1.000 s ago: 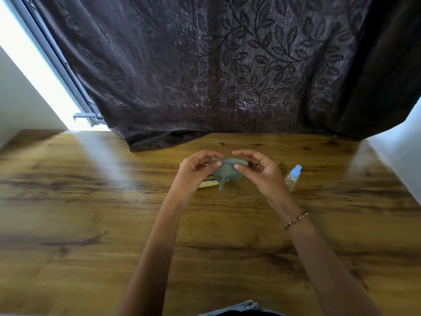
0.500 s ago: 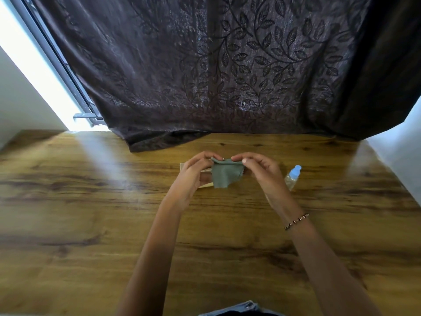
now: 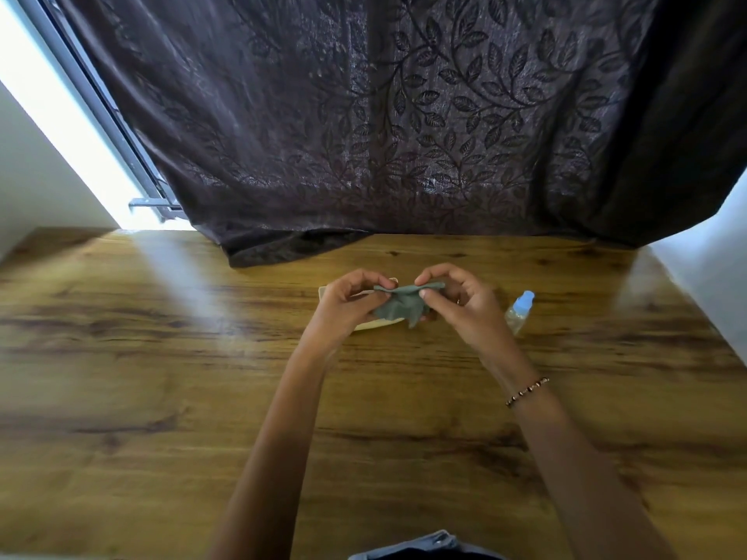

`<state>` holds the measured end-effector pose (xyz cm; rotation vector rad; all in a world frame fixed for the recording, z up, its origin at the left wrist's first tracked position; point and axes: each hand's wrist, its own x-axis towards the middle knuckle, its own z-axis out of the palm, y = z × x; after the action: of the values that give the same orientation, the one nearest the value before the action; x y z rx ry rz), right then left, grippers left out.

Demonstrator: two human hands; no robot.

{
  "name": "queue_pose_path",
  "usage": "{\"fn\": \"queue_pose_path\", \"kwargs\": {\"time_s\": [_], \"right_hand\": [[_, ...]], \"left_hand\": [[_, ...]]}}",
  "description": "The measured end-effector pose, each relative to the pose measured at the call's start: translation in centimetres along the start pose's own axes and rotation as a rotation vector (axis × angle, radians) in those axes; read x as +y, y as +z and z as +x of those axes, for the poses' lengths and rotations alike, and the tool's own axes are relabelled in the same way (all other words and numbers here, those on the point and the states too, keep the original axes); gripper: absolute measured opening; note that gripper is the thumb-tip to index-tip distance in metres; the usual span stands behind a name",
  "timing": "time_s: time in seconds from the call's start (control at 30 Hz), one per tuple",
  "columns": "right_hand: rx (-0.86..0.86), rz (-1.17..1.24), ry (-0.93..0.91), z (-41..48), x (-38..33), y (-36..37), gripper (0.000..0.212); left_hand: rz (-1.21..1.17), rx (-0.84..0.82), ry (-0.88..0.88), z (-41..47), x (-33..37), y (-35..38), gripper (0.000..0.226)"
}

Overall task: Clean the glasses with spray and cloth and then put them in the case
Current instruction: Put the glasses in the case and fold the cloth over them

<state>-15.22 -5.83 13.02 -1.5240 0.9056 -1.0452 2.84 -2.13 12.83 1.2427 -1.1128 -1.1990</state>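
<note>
Both hands are raised just above the table (image 3: pixel 161 398), toward the middle of its far edge, and share one thing: the grey-green cloth (image 3: pixel 398 305). The left hand (image 3: pixel 343 307) pinches the cloth's upper left corner between thumb and fingertips, and the right hand (image 3: pixel 461 307) pinches the upper right corner the same way, so the fabric hangs bunched and slack between them. That two-corner hold looks like a way of opening the cloth out or finding a clean face before wiping (a judgement, not something shown). Directly behind and beneath the hands lies a pale, flat case (image 3: pixel 372 326), mostly hidden by the hands and cloth; whether it is open cannot be told. The glasses themselves are not visible anywhere, possibly hidden behind the hands or inside the case. The small clear spray bottle (image 3: pixel 519 313) with a pale blue cap lies just beside the right hand, toward the table's right edge, within easy reach for a spritz. A dark curtain (image 3: pixel 404 115) hangs over the far edge.
</note>
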Motion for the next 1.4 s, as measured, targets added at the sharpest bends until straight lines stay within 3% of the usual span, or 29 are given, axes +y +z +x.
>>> {"fn": "queue_pose_path", "kwargs": {"time_s": [0.27, 0.43, 0.67, 1.0, 1.23, 1.4], "right_hand": [[0.008, -0.037, -0.004, -0.1, -0.2, -0.4, 0.011], [0.019, -0.135, -0.043, 0.1, -0.1, -0.6, 0.029], [-0.118, -0.049, 0.036, 0.3, 0.3, -0.1, 0.012], [-0.115, -0.109, 0.019, 0.7, 1.1, 0.2, 0.026], [-0.159, -0.169, 0.114, 0.8, 1.6, 0.4, 0.028], [-0.140, -0.256, 0.120, 1.1, 2.1, 0.8, 0.024]], "left_hand": [[-0.279, 0.033, -0.147, -0.4, 0.0, 0.2, 0.015], [-0.190, 0.032, -0.098, -0.3, -0.3, 0.0, 0.025], [-0.186, 0.031, -0.091, -0.1, -0.3, 0.1, 0.014], [-0.148, -0.043, -0.059, -0.3, -0.1, -0.8, 0.012], [0.095, -0.034, 0.131, 0.3, -0.4, -0.9, 0.028], [0.120, -0.012, 0.153, 0.7, -1.1, -1.3, 0.028]]}}
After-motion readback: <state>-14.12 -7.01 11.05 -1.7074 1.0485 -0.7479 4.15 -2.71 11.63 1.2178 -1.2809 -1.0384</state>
